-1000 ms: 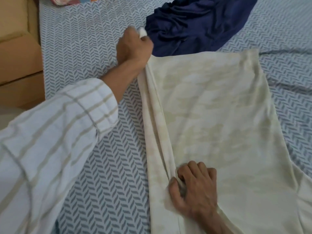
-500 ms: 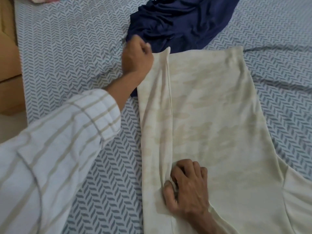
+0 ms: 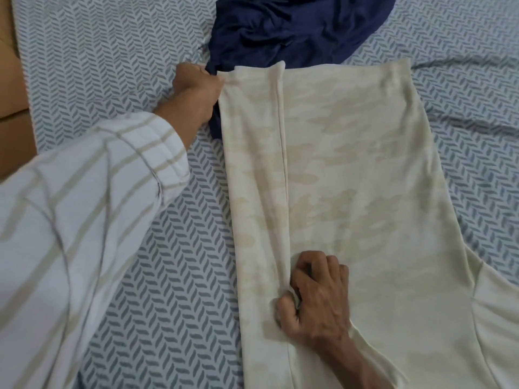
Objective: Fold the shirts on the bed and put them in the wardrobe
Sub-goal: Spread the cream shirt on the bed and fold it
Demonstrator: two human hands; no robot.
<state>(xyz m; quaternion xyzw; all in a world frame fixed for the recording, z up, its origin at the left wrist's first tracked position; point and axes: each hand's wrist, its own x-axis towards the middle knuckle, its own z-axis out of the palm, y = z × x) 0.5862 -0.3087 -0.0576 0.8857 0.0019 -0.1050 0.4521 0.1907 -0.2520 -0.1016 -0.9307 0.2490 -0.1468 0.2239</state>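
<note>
- Cream shirt [image 3: 351, 192] laid flat on bed [image 3: 112, 66]; one side strip folded in, far end pinched by left hand [image 3: 196, 85], near end by right hand [image 3: 314, 293].
- Navy shirt [image 3: 295, 29] left crumpled beyond cream shirt, unfolded.
- Wardrobe step judged not started.

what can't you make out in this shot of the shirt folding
- Wardrobe: not in the head view at all.
- Cream shirt: its near end and right sleeve run off the bottom and right edges.
- Navy shirt: cut off by the top edge, partly under the cream shirt.
- Left hand: its fingers are hidden behind the hand, at the shirt's far corner.
- Right hand: its fingertips curl into the fold, hidden by cloth.
</note>
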